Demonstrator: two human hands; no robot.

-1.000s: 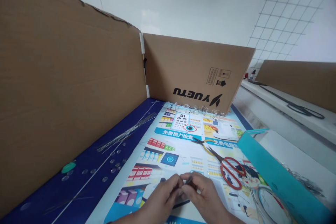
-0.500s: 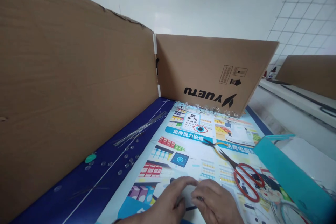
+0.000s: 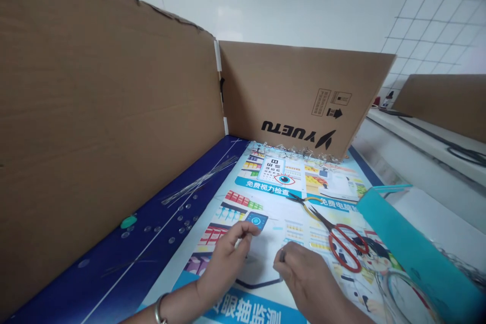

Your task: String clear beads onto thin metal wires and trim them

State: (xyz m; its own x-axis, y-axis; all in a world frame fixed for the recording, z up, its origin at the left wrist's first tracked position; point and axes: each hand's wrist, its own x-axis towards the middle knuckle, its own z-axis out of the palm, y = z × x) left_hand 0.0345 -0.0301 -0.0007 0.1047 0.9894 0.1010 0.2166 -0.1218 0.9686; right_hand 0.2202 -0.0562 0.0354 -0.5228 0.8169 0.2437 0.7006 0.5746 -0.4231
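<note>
Both hands work low at the near edge of the poster-covered table (image 3: 266, 197). The left hand (image 3: 228, 258) has thumb and forefinger pinched together on something too small to make out, perhaps a clear bead. The right hand (image 3: 304, 276) curls shut around a small dark piece near its fingertips; what it is cannot be told. The two hands sit near each other, apart.

Clear beads (image 3: 178, 223) and thin wires (image 3: 197, 182) lie along the blue left edge, a good many unused. Red scissors (image 3: 343, 245) and pliers (image 3: 307, 201) rest untouched toward the right, beside a teal box (image 3: 402, 248). Cardboard walls (image 3: 106, 126) stand behind.
</note>
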